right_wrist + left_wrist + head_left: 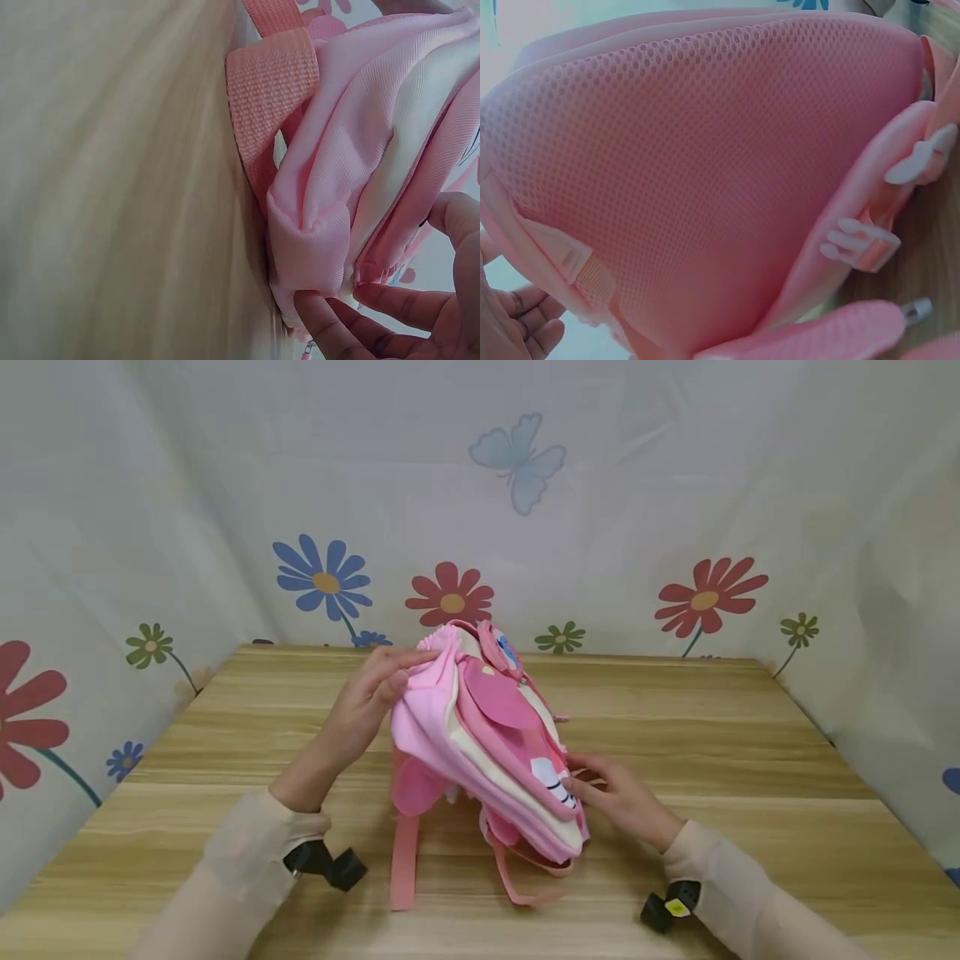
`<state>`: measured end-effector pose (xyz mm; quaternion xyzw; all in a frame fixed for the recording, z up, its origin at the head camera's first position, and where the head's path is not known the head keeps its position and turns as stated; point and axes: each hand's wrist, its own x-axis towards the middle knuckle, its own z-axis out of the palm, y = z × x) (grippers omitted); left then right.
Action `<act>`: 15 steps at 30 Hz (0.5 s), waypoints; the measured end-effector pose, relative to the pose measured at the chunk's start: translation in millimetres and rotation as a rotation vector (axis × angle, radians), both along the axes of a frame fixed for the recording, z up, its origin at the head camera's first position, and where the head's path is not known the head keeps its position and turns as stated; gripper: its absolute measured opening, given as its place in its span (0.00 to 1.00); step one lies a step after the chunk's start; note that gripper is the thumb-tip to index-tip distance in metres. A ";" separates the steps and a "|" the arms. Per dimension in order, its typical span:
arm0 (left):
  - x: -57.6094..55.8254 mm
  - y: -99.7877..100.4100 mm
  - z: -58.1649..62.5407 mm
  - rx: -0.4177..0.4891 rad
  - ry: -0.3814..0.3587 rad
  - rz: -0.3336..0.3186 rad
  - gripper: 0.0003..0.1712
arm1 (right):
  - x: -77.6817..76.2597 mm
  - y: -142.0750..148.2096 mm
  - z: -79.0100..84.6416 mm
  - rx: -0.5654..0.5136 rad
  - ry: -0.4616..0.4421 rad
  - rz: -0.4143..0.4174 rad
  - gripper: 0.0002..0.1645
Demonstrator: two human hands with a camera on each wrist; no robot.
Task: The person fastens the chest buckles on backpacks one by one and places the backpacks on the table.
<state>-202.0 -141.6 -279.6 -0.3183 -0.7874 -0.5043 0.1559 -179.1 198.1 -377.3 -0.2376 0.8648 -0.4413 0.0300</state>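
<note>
A pink child's backpack [431,714] with cream bands and a cartoon front stands tilted at the middle of the table. At its upper left side, my left hand [367,693] rests with the index finger extended along the fabric; in the left wrist view its fingers show beside the mesh back panel [720,150]. Low on the other side, my right hand [622,793] grips the bottom corner. The right wrist view shows the thumb on the front and the fingers [405,304] against the underside. Pink shoulder straps [405,860] hang down onto the table.
The wood-grain table [262,727] extends around the backpack. A white cloth backdrop [615,510] with printed flowers and a butterfly encloses the back and sides. White buckle parts [862,244] dangle by the back panel.
</note>
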 end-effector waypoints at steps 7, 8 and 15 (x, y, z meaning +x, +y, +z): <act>1.1 4.8 12.8 -0.026 0.012 0.037 0.27 | -0.6 -7.6 -2.2 -0.028 0.005 0.023 0.27; 1.5 5.2 14.4 -0.029 0.007 0.038 0.28 | -0.7 -8.6 -2.2 -0.035 0.005 0.028 0.26; 4.2 7.8 25.3 -0.046 0.019 0.045 0.34 | -0.6 -16.1 -1.9 -0.053 -0.013 0.054 0.25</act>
